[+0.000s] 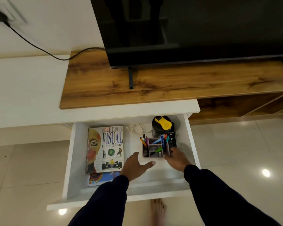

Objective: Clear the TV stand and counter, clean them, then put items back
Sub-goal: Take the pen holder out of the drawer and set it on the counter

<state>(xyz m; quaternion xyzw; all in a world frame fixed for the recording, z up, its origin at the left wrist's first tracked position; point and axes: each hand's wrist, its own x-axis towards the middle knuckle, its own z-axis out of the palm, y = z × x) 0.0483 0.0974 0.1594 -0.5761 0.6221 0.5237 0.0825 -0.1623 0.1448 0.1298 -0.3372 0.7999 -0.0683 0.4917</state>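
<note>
The pen organizer (154, 148) sits in the open white drawer (75, 160), markers sticking up, and the right hand (176, 159) is at its right side, fingers curled against it and the remote (172, 139). The left hand (136, 167) hovers just beside it, fingers spread apart. A Visual Dictionary (105, 148) lies left; a yellow-lidded bottle (162, 125) stands behind. Above, the wooden TV stand (170, 85) carries the TV (194, 30).

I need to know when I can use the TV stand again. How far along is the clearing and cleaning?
Cleared, it seems: the wooden TV stand top holds only the TV. Whether it was wiped, I cannot tell. In hand: both hands are in the open drawer, the right hand at the pen organizer, the left hand open beside it. Left: the book, remote and bottle are still in the drawer.
</note>
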